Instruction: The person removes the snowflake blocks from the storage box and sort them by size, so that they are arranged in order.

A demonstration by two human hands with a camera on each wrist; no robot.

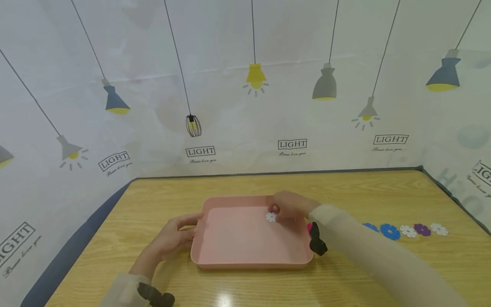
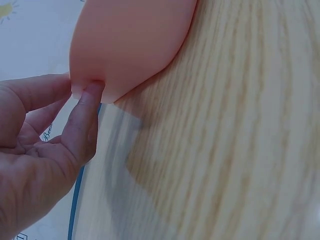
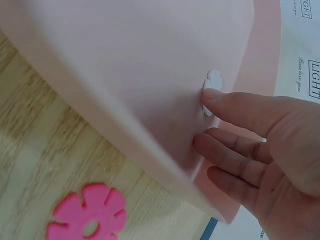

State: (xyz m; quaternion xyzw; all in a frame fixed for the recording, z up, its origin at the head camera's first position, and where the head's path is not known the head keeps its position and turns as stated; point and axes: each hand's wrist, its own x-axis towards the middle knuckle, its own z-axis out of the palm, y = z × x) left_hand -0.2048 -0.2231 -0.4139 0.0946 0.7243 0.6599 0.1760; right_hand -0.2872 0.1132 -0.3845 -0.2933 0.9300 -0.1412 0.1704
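A shallow pink tray (image 1: pixel 245 238) lies on the wooden table. At its left side my left hand (image 1: pixel 174 236) grips the edge; in the left wrist view the thumb (image 2: pixel 86 112) presses the tray's outer wall while the index finger meets the rim. Over the far right part of the tray, my right hand (image 1: pixel 289 207) pinches a white flower-shaped piece (image 1: pixel 270 217). The right wrist view shows the thumb on that white piece (image 3: pixel 214 80), the other fingers loosely bent; the fingertip behind the piece is hidden. Just outside the tray's right wall lies a pink flower-shaped piece (image 3: pixel 89 214), mostly covered in the head view.
Right of the tray runs a row of flower-shaped pieces: blue (image 1: pixel 390 231), white (image 1: pixel 408 231), purple (image 1: pixel 422 230) and another white (image 1: pixel 439 229). My right sleeve (image 1: pixel 356 234) partly covers the row's left end. A cloth printed with lamps (image 1: pixel 230 98) stands behind the table (image 1: pixel 161 192).
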